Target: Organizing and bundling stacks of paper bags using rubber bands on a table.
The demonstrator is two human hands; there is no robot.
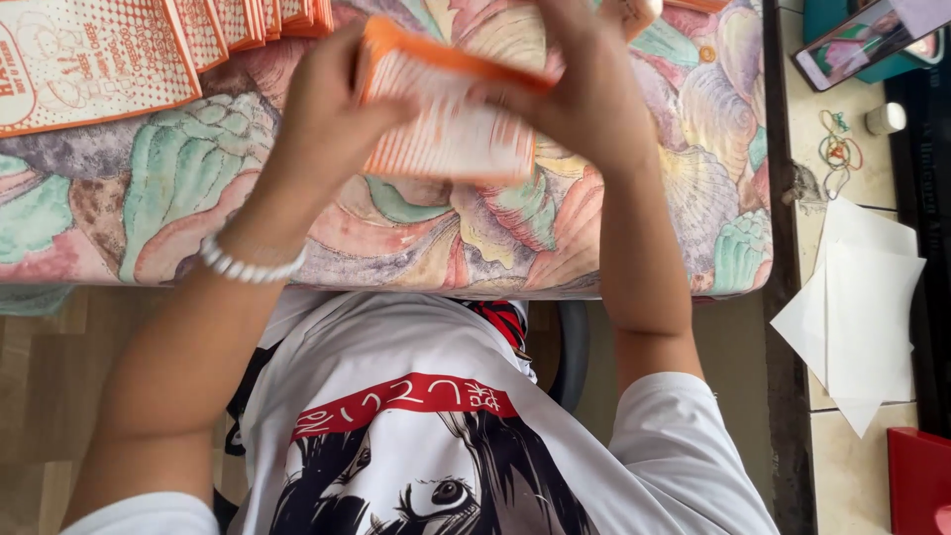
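Note:
An orange-and-white printed paper carton (pixel 446 119), partly folded, is held up over a table covered in a pastel shell-pattern cloth (pixel 198 198). My left hand (pixel 332 109) grips its left edge, with a white bead bracelet on that wrist. My right hand (pixel 584 89) grips its top right part. The carton hides my fingertips. A row of flat orange-and-white cartons (pixel 129 50) lies fanned along the table's far left.
To the right stands a side surface with white paper sheets (pixel 862 307), rubber bands (pixel 840 149), a small white cap (pixel 885 118) and a phone (pixel 862 40). A red object (pixel 919 481) sits at the bottom right corner. Below the table edge is wooden floor.

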